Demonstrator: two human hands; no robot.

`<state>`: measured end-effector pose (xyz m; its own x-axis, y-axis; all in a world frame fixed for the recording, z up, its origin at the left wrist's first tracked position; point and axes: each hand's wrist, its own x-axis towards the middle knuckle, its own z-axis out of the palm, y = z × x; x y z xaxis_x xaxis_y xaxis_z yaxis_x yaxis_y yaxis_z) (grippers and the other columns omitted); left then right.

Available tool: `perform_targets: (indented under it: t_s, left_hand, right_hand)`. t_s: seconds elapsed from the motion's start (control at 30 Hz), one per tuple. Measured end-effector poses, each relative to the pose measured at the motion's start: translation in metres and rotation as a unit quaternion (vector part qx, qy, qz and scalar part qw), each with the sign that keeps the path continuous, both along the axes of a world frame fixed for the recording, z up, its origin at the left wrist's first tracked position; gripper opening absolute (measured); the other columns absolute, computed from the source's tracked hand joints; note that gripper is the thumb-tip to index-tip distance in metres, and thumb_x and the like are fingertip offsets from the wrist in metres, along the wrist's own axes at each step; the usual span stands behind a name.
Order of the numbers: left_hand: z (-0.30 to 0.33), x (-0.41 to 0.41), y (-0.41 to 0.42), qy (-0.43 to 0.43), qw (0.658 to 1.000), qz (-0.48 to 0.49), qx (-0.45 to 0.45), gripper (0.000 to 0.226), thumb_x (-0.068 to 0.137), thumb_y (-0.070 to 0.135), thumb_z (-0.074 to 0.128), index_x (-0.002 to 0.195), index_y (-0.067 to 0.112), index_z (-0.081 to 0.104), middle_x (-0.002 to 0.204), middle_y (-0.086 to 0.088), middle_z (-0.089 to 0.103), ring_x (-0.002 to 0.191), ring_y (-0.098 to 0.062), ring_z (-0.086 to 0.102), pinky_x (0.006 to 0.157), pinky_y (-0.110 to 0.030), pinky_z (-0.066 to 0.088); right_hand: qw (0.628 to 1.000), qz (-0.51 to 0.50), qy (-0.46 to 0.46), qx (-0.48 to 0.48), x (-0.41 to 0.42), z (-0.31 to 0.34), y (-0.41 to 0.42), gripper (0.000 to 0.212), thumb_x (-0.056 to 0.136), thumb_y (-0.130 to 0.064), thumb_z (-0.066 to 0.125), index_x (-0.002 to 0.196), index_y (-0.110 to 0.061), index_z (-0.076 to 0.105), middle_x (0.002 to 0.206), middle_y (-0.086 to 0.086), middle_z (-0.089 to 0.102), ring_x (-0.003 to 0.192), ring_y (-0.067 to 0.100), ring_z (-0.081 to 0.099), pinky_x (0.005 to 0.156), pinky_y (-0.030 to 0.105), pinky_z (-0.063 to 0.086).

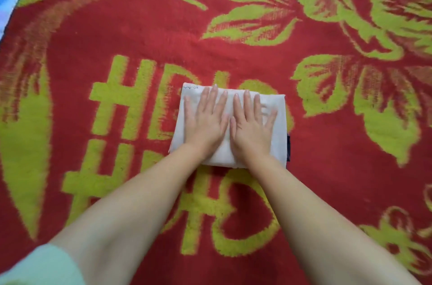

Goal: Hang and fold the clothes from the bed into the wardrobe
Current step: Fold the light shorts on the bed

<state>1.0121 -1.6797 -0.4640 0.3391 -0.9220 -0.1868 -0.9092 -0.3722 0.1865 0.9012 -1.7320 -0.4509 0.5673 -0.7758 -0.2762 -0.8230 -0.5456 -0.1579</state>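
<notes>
Item: folded white garment [275, 107], lying at centre frame on the bed cover [140, 34], a red blanket with yellow-green leaves and lettering. Compact rectangle of pale thin cloth, several layers deep; small stitched mark at its upper left corner; a dark edge shows along its lower right side, either an inner layer or trim, which cannot be told. Left hand [204, 121] and right hand [251, 124] rest flat on top, side by side, fingers [246, 100] straight and slightly spread, pressing down and gripping nothing. Step judged: smoothing the last fold before the piece goes to the wardrobe, which is out of view. Risks: the thin layers may slide apart or spring open once the pressure lifts; lifting from one edge only would let the fold spill. Surroundings: pale printed cloth at the upper left edge; dark items at the top edge, too cropped to identify; light green sleeve at lower left.
</notes>
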Motion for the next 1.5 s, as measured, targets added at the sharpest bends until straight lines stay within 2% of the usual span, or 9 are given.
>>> perform_targets:
  t_s: [0.27, 0.47, 0.6, 0.87, 0.97, 1.03, 1.13, 1.2, 1.5]
  left_hand:
    - [-0.007, 0.053, 0.052, -0.002, 0.993, 0.115, 0.027, 0.058, 0.101, 0.039, 0.025, 0.153, 0.021, 0.007, 0.161, -0.002, 0.001, 0.148, -0.017, -0.001, 0.115, -0.056, -0.004]
    - [0.017, 0.0, 0.052, -0.025, 0.997, -0.068, -0.04, 0.058, 0.093, 0.036, 0.029, 0.143, 0.008, 0.039, 0.149, -0.015, 0.037, 0.136, -0.032, 0.037, 0.104, -0.066, 0.017]
    - [0.0, -0.006, 0.074, 0.0, 0.999, -0.05, -0.004, 0.058, 0.093, 0.038, 0.03, 0.144, 0.011, 0.038, 0.152, -0.01, 0.033, 0.139, -0.024, 0.028, 0.108, -0.06, 0.019]
    - [0.006, 0.041, 0.127, -0.02, 0.998, -0.005, 0.064, 0.071, 0.09, 0.048, 0.019, 0.15, 0.01, 0.02, 0.158, -0.008, 0.012, 0.146, -0.022, 0.01, 0.113, -0.06, 0.004]
    - [0.022, 0.017, 0.116, -0.027, 0.993, -0.11, 0.009, 0.074, 0.079, 0.042, 0.043, 0.146, 0.011, 0.031, 0.151, -0.019, 0.033, 0.138, -0.034, 0.036, 0.103, -0.071, 0.024]
    - [0.023, -0.003, 0.105, -0.023, 0.985, -0.169, 0.011, 0.086, 0.069, 0.038, 0.064, 0.147, 0.018, 0.033, 0.151, -0.018, 0.033, 0.138, -0.035, 0.035, 0.099, -0.073, 0.025]
    - [0.014, -0.016, 0.084, -0.014, 0.994, -0.104, 0.045, 0.1, 0.075, 0.026, 0.065, 0.15, 0.03, -0.002, 0.16, -0.01, 0.005, 0.147, -0.032, 0.005, 0.107, -0.069, 0.008]
    - [0.011, -0.013, 0.07, -0.035, 0.992, -0.093, 0.073, 0.088, 0.089, 0.016, 0.044, 0.143, 0.033, -0.024, 0.16, -0.004, -0.015, 0.146, -0.027, -0.013, 0.109, -0.066, -0.002]
    - [0.112, 0.003, 0.056, 0.053, 0.988, -0.076, 0.124, 0.074, 0.093, -0.004, 0.031, 0.153, 0.027, 0.001, 0.161, -0.002, -0.002, 0.147, -0.029, -0.004, 0.114, -0.058, 0.007]
  right_hand:
    - [0.991, -0.124, 0.041, 0.022, -0.09, -0.003, -0.026, 0.055, 0.103, -0.037, 0.018, 0.154, -0.023, 0.003, 0.162, -0.005, -0.004, 0.148, 0.016, -0.01, 0.114, 0.061, -0.008]
    - [0.999, 0.016, -0.041, -0.003, -0.051, 0.012, 0.012, 0.054, 0.103, -0.037, 0.025, 0.146, -0.026, -0.006, 0.153, -0.005, -0.017, 0.143, 0.017, -0.019, 0.108, 0.053, -0.024]
    - [0.998, 0.055, 0.003, 0.012, -0.055, -0.01, 0.031, 0.055, 0.102, -0.041, 0.023, 0.144, -0.03, -0.012, 0.149, -0.009, -0.027, 0.137, 0.014, -0.031, 0.107, 0.051, -0.026]
    - [0.995, 0.061, 0.069, 0.033, -0.134, 0.006, 0.009, 0.06, 0.096, -0.052, 0.009, 0.146, -0.029, -0.015, 0.158, -0.006, -0.015, 0.142, 0.013, -0.023, 0.113, 0.061, -0.01]
    - [0.987, 0.157, 0.009, 0.025, -0.11, 0.022, 0.029, 0.078, 0.086, -0.049, 0.053, 0.15, -0.022, 0.018, 0.158, 0.008, 0.015, 0.145, 0.031, 0.008, 0.105, 0.073, 0.012]
    - [0.984, 0.177, 0.014, 0.033, -0.091, 0.016, 0.039, 0.094, 0.077, -0.039, 0.067, 0.152, -0.028, 0.012, 0.16, 0.009, 0.009, 0.146, 0.034, 0.002, 0.101, 0.077, 0.013]
    - [0.994, 0.087, 0.052, 0.031, -0.072, 0.0, 0.037, 0.094, 0.091, -0.03, 0.052, 0.141, -0.04, -0.026, 0.16, 0.003, -0.019, 0.145, 0.033, -0.02, 0.105, 0.073, 0.003]
    - [0.995, 0.063, 0.067, 0.027, -0.06, 0.001, 0.03, 0.082, 0.097, -0.019, 0.041, 0.146, -0.042, -0.02, 0.16, 0.001, -0.02, 0.145, 0.035, -0.019, 0.106, 0.072, 0.006]
    - [0.994, 0.09, 0.039, 0.046, -0.043, 0.101, 0.013, 0.067, 0.097, -0.006, 0.038, 0.152, -0.033, 0.014, 0.16, 0.002, 0.01, 0.146, 0.03, 0.011, 0.1, 0.047, 0.041]
